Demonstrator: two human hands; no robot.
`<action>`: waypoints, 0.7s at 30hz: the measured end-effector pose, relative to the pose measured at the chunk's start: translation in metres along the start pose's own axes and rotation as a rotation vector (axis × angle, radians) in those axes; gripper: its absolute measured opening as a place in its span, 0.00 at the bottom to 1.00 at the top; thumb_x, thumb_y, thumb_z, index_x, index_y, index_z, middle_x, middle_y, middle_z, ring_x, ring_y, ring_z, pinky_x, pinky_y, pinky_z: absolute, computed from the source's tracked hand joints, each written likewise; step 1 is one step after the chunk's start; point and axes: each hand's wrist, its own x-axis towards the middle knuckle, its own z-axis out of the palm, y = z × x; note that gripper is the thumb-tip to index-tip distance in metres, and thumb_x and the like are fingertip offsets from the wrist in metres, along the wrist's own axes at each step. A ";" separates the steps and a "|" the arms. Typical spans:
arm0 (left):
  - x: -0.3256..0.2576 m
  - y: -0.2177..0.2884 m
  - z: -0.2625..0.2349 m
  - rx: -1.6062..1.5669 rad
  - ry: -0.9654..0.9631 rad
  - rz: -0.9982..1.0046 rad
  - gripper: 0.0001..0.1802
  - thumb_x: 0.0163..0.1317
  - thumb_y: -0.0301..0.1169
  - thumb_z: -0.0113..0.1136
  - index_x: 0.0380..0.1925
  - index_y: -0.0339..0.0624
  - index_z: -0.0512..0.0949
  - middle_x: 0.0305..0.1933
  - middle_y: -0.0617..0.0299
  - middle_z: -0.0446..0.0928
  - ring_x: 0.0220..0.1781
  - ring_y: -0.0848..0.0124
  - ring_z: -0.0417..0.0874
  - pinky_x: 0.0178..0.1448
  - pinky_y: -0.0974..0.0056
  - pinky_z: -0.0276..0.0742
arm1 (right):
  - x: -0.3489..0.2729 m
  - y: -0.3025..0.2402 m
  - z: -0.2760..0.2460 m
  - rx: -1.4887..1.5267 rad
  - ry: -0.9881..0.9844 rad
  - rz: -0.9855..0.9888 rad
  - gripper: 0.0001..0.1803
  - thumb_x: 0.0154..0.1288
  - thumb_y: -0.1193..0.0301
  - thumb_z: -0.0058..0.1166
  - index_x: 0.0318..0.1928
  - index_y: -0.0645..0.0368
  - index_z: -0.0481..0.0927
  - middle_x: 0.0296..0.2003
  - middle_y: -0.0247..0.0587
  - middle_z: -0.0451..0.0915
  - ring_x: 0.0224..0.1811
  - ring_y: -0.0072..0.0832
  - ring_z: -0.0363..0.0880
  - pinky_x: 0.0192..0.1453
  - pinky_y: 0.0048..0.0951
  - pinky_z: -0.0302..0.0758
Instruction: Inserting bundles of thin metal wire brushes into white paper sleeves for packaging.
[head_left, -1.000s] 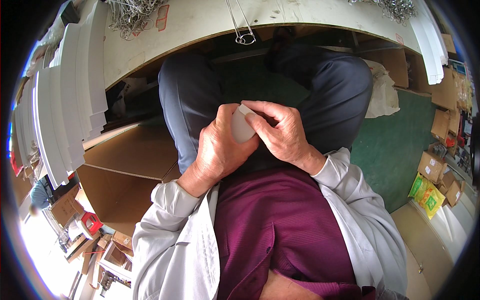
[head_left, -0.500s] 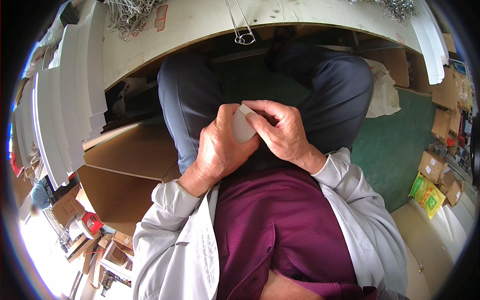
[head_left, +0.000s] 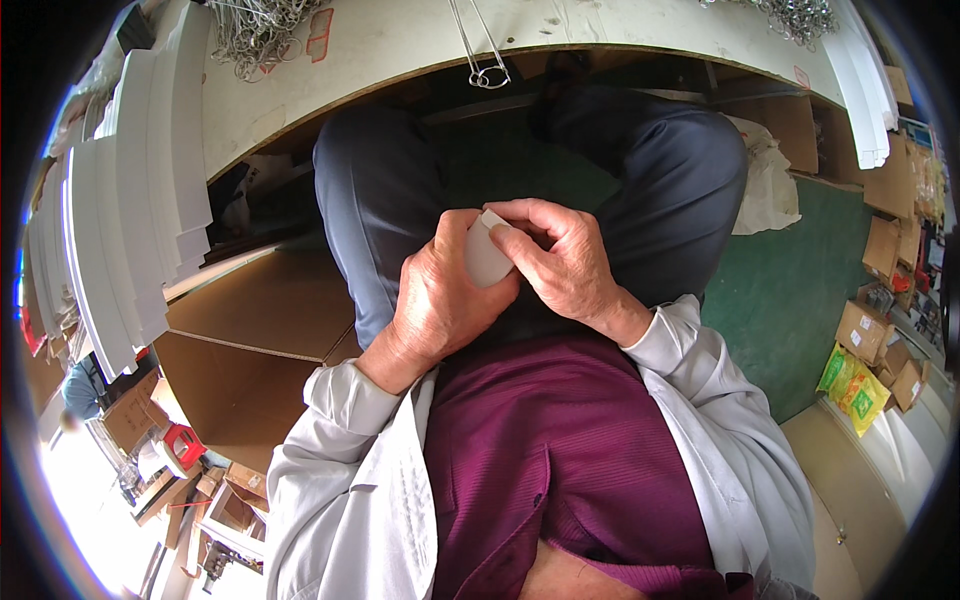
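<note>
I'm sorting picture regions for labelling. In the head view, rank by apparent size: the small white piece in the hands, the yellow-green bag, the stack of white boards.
1. Stack of white boards, largest by far.
2. Yellow-green bag.
3. Small white piece, partly hidden by both hands.
The last two look close; the fisheye rim shrinks the bag, so that order is unsure.

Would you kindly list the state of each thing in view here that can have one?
Left hand: closed around the white piece, in the lap.
Right hand: fingertips pinching the white piece's upper edge.
White piece: held between both hands, mostly covered.
Wire hooks: lying on the white table, loop ends over its edge.
White strips: stacked at the left.
Cardboard sheets: lying flat.
</note>
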 end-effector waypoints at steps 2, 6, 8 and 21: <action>0.000 0.000 0.000 -0.003 -0.001 0.004 0.29 0.54 0.30 0.75 0.53 0.37 0.72 0.39 0.40 0.86 0.43 0.43 0.90 0.45 0.49 0.89 | 0.000 0.001 0.000 0.003 0.001 0.001 0.15 0.71 0.71 0.63 0.52 0.67 0.86 0.39 0.49 0.91 0.40 0.29 0.91 0.45 0.29 0.86; 0.000 0.000 0.000 -0.010 0.008 0.018 0.29 0.54 0.29 0.75 0.53 0.37 0.72 0.39 0.41 0.86 0.42 0.43 0.91 0.45 0.49 0.89 | 0.000 0.001 0.000 -0.004 0.002 -0.013 0.15 0.71 0.71 0.63 0.52 0.67 0.86 0.39 0.49 0.91 0.40 0.29 0.91 0.45 0.29 0.86; 0.000 0.000 0.000 -0.012 0.004 0.017 0.28 0.54 0.29 0.75 0.53 0.37 0.72 0.39 0.41 0.86 0.42 0.43 0.91 0.45 0.49 0.89 | 0.000 0.001 0.000 -0.007 0.002 -0.010 0.15 0.72 0.71 0.63 0.52 0.67 0.86 0.39 0.49 0.91 0.40 0.29 0.91 0.45 0.29 0.86; -0.003 -0.001 0.001 0.019 0.026 0.014 0.29 0.53 0.29 0.75 0.53 0.38 0.71 0.40 0.41 0.86 0.42 0.42 0.90 0.44 0.48 0.89 | 0.000 -0.003 0.001 -0.024 -0.024 -0.039 0.14 0.72 0.72 0.62 0.53 0.69 0.86 0.42 0.52 0.91 0.43 0.30 0.91 0.48 0.29 0.86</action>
